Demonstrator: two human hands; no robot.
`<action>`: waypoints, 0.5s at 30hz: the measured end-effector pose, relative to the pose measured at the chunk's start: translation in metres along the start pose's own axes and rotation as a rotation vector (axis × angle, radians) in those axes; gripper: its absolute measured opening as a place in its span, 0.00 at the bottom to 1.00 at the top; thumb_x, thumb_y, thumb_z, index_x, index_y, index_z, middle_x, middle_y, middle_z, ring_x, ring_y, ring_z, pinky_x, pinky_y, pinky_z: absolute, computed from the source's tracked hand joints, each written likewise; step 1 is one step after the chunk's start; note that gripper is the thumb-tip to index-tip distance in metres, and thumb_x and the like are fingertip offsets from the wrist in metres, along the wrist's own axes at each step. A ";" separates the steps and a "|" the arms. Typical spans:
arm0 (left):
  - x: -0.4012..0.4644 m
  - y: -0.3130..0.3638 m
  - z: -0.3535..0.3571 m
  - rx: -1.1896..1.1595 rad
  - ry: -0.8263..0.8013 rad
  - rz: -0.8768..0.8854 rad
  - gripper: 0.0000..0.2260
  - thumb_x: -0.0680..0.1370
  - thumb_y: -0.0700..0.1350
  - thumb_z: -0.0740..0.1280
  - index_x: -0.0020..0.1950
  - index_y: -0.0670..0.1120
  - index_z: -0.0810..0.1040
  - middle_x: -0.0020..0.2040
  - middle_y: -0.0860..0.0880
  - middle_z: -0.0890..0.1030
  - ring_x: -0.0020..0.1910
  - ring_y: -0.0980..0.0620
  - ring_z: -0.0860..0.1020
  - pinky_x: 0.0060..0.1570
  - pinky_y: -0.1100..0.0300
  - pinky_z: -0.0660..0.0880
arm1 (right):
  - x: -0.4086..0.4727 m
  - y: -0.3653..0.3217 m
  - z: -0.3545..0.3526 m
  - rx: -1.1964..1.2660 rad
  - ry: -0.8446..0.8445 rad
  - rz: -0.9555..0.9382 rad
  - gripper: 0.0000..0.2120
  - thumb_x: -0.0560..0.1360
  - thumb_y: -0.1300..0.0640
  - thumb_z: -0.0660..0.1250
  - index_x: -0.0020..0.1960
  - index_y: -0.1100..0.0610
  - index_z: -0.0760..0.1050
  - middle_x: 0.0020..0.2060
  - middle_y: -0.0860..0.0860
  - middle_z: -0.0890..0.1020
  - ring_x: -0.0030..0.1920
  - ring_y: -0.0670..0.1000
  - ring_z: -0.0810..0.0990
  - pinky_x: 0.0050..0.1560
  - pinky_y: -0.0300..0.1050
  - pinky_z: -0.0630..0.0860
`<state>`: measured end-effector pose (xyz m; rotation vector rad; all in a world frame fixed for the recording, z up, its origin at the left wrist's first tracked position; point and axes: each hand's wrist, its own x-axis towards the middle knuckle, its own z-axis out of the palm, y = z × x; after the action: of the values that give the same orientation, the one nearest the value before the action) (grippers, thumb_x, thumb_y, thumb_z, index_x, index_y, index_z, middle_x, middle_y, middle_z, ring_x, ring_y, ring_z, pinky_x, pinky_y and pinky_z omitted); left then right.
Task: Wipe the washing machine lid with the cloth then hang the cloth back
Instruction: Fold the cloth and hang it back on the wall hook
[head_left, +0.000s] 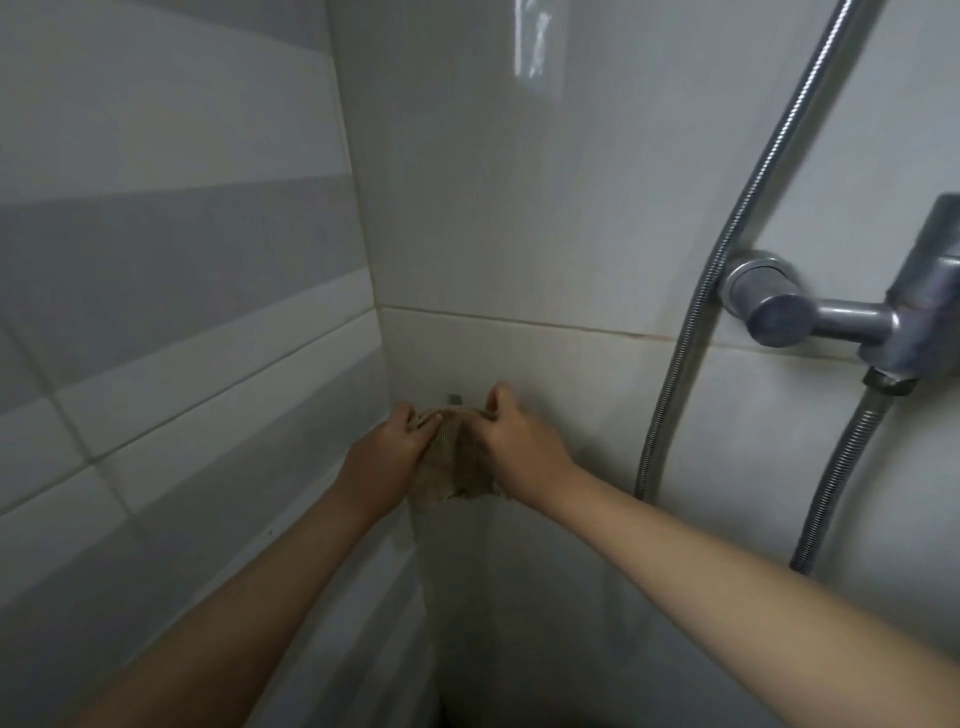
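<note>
Both bare arms reach forward into the corner of a tiled bathroom wall. The left hand (387, 449) and the right hand (511, 436) hold a small tan woven cloth (460, 462) between them, each with its fingers clenched on the cloth's upper edge. The cloth sits bunched against the pale glossy wall tile (545, 208), its lower part hanging loose below the hands. Just above the cloth, between the two hands, a small grey metal hook (455, 398) sticks out of the wall; whether the cloth touches it cannot be told. Well to the right, a chrome shower mixer tap (831, 312) is mounted, with a ribbed metal hose (727, 249) curving beside it.
</note>
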<state>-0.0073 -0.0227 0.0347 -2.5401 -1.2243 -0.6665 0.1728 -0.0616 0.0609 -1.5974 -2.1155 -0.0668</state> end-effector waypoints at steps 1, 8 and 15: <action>0.006 -0.006 0.005 -0.002 -0.021 -0.022 0.16 0.75 0.44 0.62 0.60 0.42 0.76 0.39 0.38 0.73 0.28 0.41 0.75 0.23 0.58 0.70 | 0.006 0.000 0.004 -0.071 -0.013 -0.021 0.12 0.79 0.56 0.54 0.60 0.58 0.69 0.55 0.59 0.73 0.42 0.56 0.73 0.39 0.48 0.69; 0.031 -0.024 0.033 -0.047 -0.094 -0.124 0.14 0.76 0.44 0.67 0.60 0.43 0.77 0.45 0.37 0.73 0.36 0.38 0.77 0.31 0.52 0.72 | 0.033 -0.002 0.035 -0.298 -0.067 -0.035 0.08 0.71 0.62 0.69 0.47 0.66 0.77 0.54 0.63 0.77 0.36 0.63 0.80 0.27 0.49 0.73; 0.024 -0.022 0.063 -0.376 -0.104 -0.332 0.17 0.76 0.46 0.63 0.66 0.51 0.74 0.47 0.43 0.71 0.45 0.42 0.76 0.40 0.56 0.71 | 0.031 0.001 0.065 -0.296 0.062 -0.005 0.15 0.53 0.60 0.79 0.38 0.59 0.80 0.34 0.53 0.82 0.33 0.55 0.81 0.23 0.40 0.75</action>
<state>0.0068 0.0320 -0.0073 -2.7172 -1.7252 -0.9222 0.1453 -0.0128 0.0160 -1.7292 -2.1380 -0.4436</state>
